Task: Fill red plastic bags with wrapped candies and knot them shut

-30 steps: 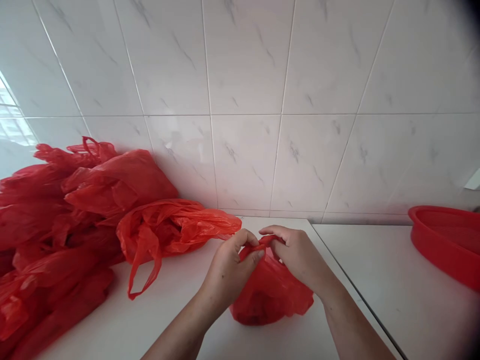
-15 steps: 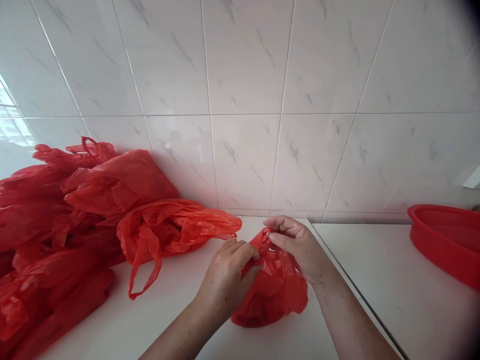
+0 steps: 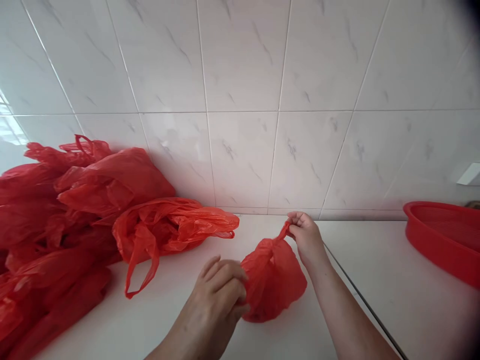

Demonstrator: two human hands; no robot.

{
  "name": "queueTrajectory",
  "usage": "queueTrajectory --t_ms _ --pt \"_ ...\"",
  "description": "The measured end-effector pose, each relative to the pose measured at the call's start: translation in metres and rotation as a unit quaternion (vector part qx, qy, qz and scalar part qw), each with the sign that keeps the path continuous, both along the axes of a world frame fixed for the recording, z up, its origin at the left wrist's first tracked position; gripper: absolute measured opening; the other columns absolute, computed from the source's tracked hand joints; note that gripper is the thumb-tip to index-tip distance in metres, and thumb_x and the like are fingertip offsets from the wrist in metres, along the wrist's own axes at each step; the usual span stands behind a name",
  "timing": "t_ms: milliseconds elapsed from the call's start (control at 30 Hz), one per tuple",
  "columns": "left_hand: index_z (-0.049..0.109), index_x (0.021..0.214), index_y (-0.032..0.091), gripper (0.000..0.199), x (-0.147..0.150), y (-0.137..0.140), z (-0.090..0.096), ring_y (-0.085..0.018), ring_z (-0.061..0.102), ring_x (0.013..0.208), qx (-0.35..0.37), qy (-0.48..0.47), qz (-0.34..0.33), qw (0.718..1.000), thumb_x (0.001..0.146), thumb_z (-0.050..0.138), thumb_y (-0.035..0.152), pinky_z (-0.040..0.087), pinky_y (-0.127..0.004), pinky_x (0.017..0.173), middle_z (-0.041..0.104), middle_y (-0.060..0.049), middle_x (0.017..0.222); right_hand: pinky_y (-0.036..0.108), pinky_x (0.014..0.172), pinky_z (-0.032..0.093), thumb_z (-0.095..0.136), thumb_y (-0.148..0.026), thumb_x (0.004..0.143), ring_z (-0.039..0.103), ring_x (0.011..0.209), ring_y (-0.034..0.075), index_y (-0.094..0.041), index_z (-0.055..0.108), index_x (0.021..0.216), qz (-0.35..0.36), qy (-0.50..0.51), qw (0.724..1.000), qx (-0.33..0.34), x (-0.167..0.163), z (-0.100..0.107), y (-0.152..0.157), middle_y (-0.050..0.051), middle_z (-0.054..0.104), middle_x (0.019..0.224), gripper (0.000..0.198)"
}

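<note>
Slanting up-right, the red bag (image 3: 279,280) tapers into the right hand (image 3: 305,239).

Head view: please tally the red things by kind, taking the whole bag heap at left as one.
Bag in the right hand: 1
Heap of bags, its rightmost bag included: 1
Container, partly cut off: 1
Total: 3

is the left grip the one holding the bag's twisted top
No, the right grip pinches the twisted top of the red bag, while the left grip is lower, by its side.
</note>
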State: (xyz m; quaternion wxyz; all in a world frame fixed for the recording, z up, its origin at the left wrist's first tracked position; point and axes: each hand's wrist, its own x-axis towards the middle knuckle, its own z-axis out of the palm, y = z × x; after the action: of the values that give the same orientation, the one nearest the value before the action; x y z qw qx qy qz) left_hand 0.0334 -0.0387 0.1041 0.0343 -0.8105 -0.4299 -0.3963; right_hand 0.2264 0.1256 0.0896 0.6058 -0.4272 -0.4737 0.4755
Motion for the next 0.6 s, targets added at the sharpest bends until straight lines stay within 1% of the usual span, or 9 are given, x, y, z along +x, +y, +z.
queueTrajectory --t_ms 100,167,233,300,333,367,433,533,600 --pt "0.042 0.074 0.021 0.023 -0.014 -0.014 -0.013 -0.012 0.058 0.075 -0.087 -0.002 -0.037 0.995 0.078 0.056 0.004 0.034 -0.045 0.103 0.059 0.002 0.08 0.027 0.066 0.047 0.052 -0.012 0.052 0.052 0.068 0.012 -0.02 0.057 0.08 -0.002 0.002 0.998 -0.057 0.004 -0.031 0.021 -0.002 0.056 0.071 0.03" --pt "0.041 0.074 0.021 0.021 -0.02 -0.02 -0.021 -0.012 0.058 0.075 -0.13 -0.038 -0.07 0.988 0.083 0.059 0.014 0.037 -0.041 0.101 0.059 0.002 0.079 0.027 0.063 0.047 0.052 -0.012 0.049 0.052 0.065 0.013 -0.02 0.055 0.074 0.02 0.012 0.996 -0.091 0.004 -0.049 0.027 -0.002 0.055 0.068 0.026" --pt "0.042 0.071 0.021 0.024 -0.021 -0.024 -0.026 -0.012 0.056 0.073 -0.173 -0.095 -0.101 0.975 0.087 0.057 0.031 0.046 -0.031 0.086 0.057 0.0 0.076 0.026 0.06 0.046 0.055 -0.012 0.05 0.052 0.061 0.012 -0.02 0.054 0.071 0.056 0.021 0.991 -0.122 0.004 -0.059 0.027 -0.002 0.055 0.065 0.023" --pt "0.043 0.069 0.02 0.031 -0.018 -0.026 -0.025 -0.012 0.054 0.07 -0.222 -0.151 -0.121 0.956 0.087 0.054 0.043 0.047 -0.024 0.069 0.056 -0.001 0.075 0.027 0.057 0.046 0.06 -0.015 0.054 0.052 0.058 0.012 -0.02 0.056 0.074 0.107 0.022 0.984 -0.143 0.008 -0.063 0.023 -0.002 0.055 0.063 0.022" --pt "0.045 0.07 0.02 0.033 -0.017 -0.026 -0.023 -0.013 0.054 0.07 -0.242 -0.174 -0.126 0.946 0.087 0.054 0.047 0.046 -0.023 0.065 0.056 -0.002 0.077 0.028 0.058 0.047 0.064 -0.017 0.056 0.054 0.058 0.013 -0.02 0.058 0.079 0.137 0.019 0.979 -0.151 0.013 -0.063 0.02 -0.002 0.057 0.064 0.024" --pt "0.048 0.073 0.021 0.034 -0.016 -0.026 -0.02 -0.014 0.055 0.074 -0.252 -0.195 -0.125 0.94 0.085 0.053 0.052 0.047 -0.025 0.067 0.057 -0.003 0.081 0.029 0.06 0.049 0.066 -0.02 0.058 0.057 0.062 0.015 -0.02 0.06 0.084 0.171 0.019 0.973 -0.155 0.019 -0.062 0.017 0.0 0.06 0.069 0.027" --pt "0.054 0.094 0.024 0.039 -0.014 -0.023 -0.014 -0.02 0.057 0.091 -0.249 -0.229 -0.1 0.936 0.081 0.051 0.062 0.049 -0.033 0.08 0.059 -0.008 0.101 0.033 0.071 0.052 0.069 -0.027 0.066 0.062 0.078 0.019 -0.02 0.061 0.1 0.236 0.035 0.959 -0.151 0.032 -0.061 0.014 0.005 0.065 0.087 0.035" --pt "0.039 0.129 0.03 0.061 -0.005 -0.011 -0.013 -0.027 0.046 0.121 -0.232 -0.248 -0.033 0.94 0.081 0.048 0.065 0.041 -0.046 0.1 0.043 -0.013 0.135 0.035 0.088 0.049 0.065 -0.035 0.077 0.061 0.1 0.019 -0.023 0.057 0.113 0.284 0.085 0.945 -0.137 0.05 -0.066 0.016 0.007 0.063 0.109 0.039" --pt "0.032 0.136 0.03 0.067 0.008 0.0 -0.017 -0.029 0.037 0.131 -0.227 -0.228 0.009 0.947 0.08 0.057 0.058 0.036 -0.051 0.105 0.034 -0.013 0.143 0.035 0.091 0.049 0.065 -0.036 0.078 0.06 0.102 0.019 -0.025 0.056 0.114 0.27 0.104 0.946 -0.147 0.057 -0.073 0.021 0.006 0.062 0.11 0.038"
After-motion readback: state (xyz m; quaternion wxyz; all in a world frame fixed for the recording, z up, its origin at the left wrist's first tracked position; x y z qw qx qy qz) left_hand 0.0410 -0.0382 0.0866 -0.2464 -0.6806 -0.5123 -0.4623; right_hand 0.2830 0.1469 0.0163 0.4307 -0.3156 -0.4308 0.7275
